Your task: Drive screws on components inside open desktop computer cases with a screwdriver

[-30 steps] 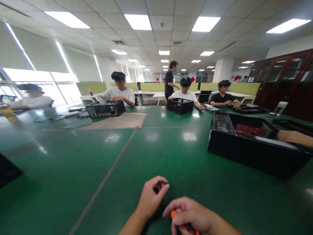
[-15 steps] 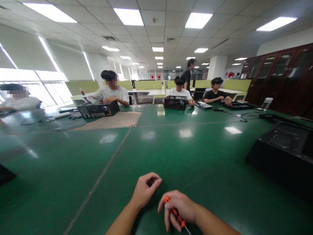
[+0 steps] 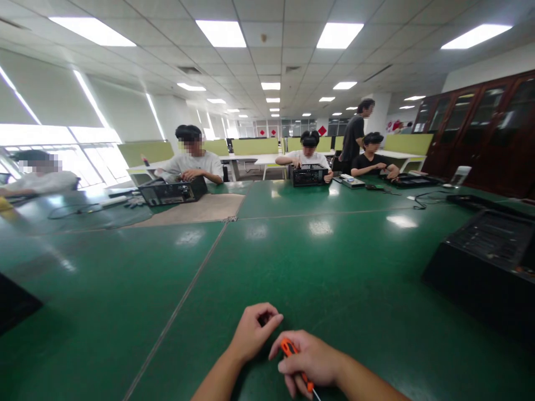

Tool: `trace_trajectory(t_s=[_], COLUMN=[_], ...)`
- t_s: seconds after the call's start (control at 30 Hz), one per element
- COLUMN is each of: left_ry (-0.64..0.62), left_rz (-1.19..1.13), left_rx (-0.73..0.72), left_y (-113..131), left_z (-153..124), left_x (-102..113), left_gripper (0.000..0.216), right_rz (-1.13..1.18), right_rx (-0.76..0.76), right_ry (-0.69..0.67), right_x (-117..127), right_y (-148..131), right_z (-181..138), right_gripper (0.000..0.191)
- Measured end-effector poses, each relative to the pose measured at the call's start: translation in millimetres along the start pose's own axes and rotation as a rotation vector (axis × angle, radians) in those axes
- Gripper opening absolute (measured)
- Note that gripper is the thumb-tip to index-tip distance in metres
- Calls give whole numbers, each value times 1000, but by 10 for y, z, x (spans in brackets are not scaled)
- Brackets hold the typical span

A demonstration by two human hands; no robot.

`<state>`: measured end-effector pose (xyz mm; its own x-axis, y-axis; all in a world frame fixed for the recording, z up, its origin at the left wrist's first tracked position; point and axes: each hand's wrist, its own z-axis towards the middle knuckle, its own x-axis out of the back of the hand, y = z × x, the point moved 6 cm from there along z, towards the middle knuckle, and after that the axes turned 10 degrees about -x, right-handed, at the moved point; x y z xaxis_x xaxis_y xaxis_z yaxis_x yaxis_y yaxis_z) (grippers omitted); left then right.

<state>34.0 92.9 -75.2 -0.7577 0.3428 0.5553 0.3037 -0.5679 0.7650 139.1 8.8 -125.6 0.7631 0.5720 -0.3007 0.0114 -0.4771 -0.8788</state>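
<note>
Low in the head view, both my hands rest over the green table (image 3: 292, 267). My right hand (image 3: 311, 362) is closed round an orange-and-black screwdriver (image 3: 292, 356), whose metal shaft points down toward the frame's lower edge. Just to its left, my left hand (image 3: 253, 331) is curled with thumb and fingers pinched together; what lies inside the pinch is too small to make out. The two hands are close but apart.
A black computer case (image 3: 480, 267) lies on the table at the right. Another dark object (image 3: 14, 301) shows at the left edge. Across the table several people sit at open black cases (image 3: 171, 192) (image 3: 309, 175); one person (image 3: 355, 139) stands behind. Cables (image 3: 422, 197) lie at far right.
The camera swung left, then a little back, so the black case slid to the right edge. My hands have stayed in place; the standing person has walked to the right.
</note>
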Motion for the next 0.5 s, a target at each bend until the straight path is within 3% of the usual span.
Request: trace_trajectory(t_s=[0.5], left_ry=[7], left_rz=[54], left_rx=[-22], left_y=[-2], left_z=[-67], left_x=[29], left_gripper=[33], right_rz=[-175], right_rx=[-19], right_ry=[184], right_x=[17], right_y=[53], right_z=[-26], right_gripper=[46])
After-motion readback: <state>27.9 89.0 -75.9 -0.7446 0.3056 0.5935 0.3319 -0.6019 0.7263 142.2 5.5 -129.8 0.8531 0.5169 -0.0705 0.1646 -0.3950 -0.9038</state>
